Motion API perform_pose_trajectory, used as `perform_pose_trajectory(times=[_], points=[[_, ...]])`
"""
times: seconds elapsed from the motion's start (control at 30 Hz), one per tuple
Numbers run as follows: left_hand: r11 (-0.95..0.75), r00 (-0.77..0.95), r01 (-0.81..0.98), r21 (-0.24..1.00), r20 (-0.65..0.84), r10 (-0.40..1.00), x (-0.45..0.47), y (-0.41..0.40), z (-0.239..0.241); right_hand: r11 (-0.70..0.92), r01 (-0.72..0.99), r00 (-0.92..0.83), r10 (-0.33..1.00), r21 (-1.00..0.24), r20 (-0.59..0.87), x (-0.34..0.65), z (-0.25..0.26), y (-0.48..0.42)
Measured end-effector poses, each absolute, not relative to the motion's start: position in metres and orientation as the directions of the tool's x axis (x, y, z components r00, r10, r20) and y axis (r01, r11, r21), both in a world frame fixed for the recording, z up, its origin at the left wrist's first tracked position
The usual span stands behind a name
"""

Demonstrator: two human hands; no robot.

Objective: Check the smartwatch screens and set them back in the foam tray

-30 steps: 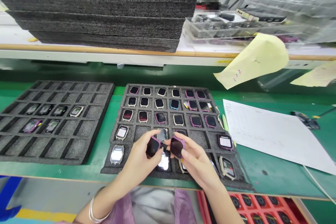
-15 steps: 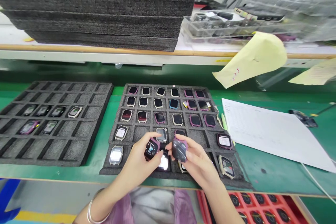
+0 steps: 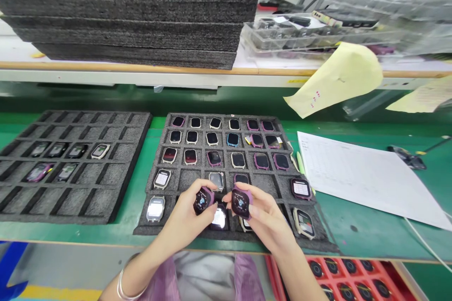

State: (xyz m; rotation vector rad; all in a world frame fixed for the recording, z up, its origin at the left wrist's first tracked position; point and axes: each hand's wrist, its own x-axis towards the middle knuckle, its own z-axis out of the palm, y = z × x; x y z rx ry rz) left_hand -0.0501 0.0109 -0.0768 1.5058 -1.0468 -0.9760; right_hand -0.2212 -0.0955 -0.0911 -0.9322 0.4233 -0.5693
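My left hand (image 3: 190, 214) is closed around a purple-cased smartwatch (image 3: 202, 200) with no strap, its screen lit with a dial. Between the fingers of my right hand (image 3: 264, 216) is another purple smartwatch (image 3: 240, 202), also showing a lit dial. Both are held just above the front rows of a grey foam tray (image 3: 187, 179), whose pockets hold several watches in white, purple and blue cases. Below and between my hands lies a watch with a bright white screen (image 3: 219, 217). A pale-cased watch (image 3: 216, 180) sits just behind it. My hands cover some front pockets.
A second foam tray (image 3: 122, 176) with several watches lies to the left. White paper sheets (image 3: 367, 178) are on the right. Black foam sheets (image 3: 134, 19) are stacked on the shelf above, beside clear plastic trays (image 3: 318, 33). A red tray (image 3: 353, 277) stands below the table edge.
The watch in my right hand had a dark, reflective screen; now it shows a lit dial. Both hands keep their hold in nearly the same place.
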Motion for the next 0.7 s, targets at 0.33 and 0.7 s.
perform_pose_trajectory(times=[0.33, 0.7], points=[[-0.136, 0.355, -0.075, 0.988, -0.101, -0.929, -0.047, 0.014, -0.073, 0.446, 0.27, 0.732, -0.671, -0.853, -0.118, -0.226, -0.081, -0.092], [-0.151, 0.381, -0.02, 0.988, -0.132, -0.915, -0.041, 0.017, -0.069, 0.392, 0.331, 0.645, -0.758, -0.858, -0.097, -0.236, -0.072, -0.097]])
